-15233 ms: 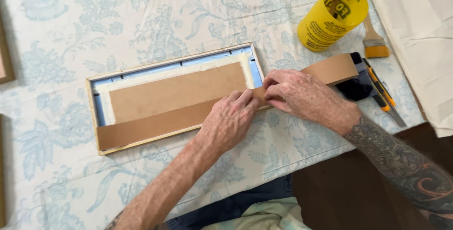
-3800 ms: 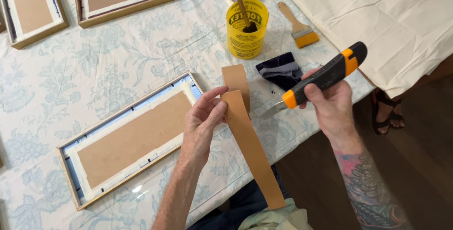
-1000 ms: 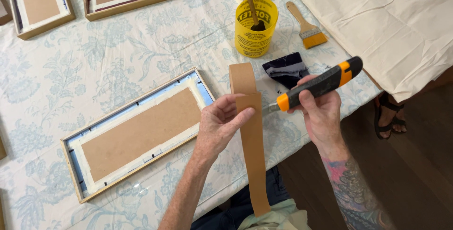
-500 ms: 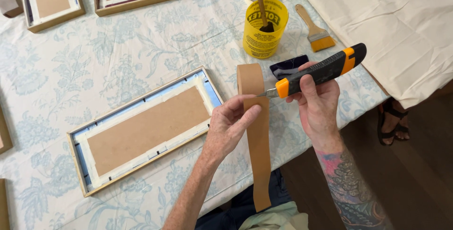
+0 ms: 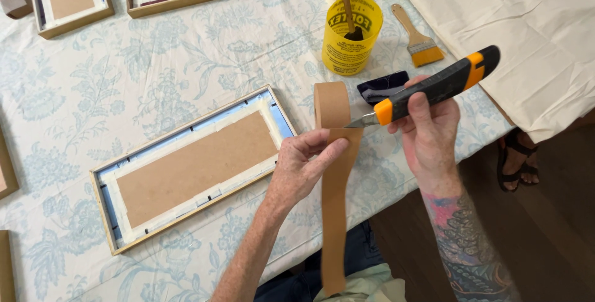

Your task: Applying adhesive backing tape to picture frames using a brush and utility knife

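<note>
Both forearms bare — no sleeves; the right forearm (image 5: 465, 234) carries a colourful tattoo (pink, dark blue-green).

Yellow black-labelled tub (image 5: 351, 35), table's far edge

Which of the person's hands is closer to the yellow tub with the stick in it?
Right. The right hand is just below-right of the yellow tub; the left hand is lower, farther away.

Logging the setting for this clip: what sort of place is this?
Likely a home or hobby picture-framing bench: frames lie face down on a floral tablecloth, including a wooden frame, beside a yellow tub and a paintbrush.
</note>
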